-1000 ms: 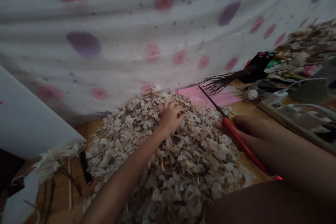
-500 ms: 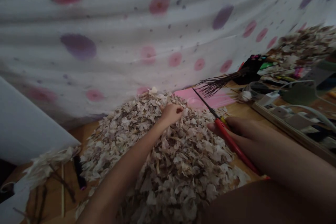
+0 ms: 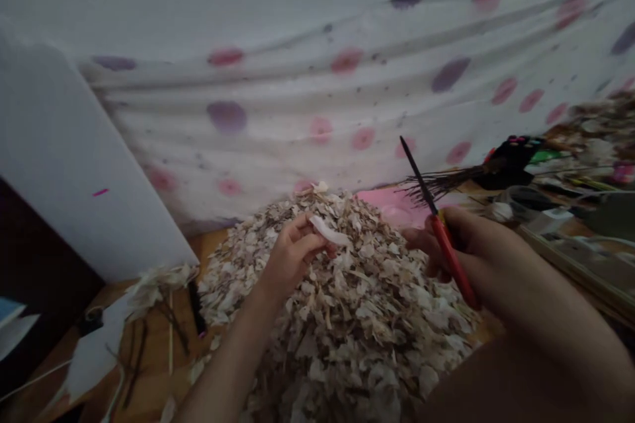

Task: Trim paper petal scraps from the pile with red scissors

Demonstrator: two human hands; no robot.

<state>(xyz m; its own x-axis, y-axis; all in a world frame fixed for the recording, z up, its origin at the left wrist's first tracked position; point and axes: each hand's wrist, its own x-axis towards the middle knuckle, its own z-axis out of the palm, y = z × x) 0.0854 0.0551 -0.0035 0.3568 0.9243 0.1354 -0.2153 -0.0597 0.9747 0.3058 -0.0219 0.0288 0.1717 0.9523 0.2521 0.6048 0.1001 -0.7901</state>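
A large heap of pale, dry, petal-like scraps spreads over the wooden floor before me. Above the heap's middle, my left hand pinches a curved whitish strip between thumb and fingers. To its right, my right hand is wrapped round the red handles of a pair of scissors. The dark blades point up and away from me and look closed together. The scissors are apart from the strip.
A spotted sheet hangs behind the heap. At the right lie a bundle of thin dark twigs, a pink sheet and a power strip. A white panel leans at left, near pale dried flowers and sticks.
My left hand has come up from the heap toward me, and a whitish strip now shows in it. The scissors have turned more upright. The view has swung left and up.
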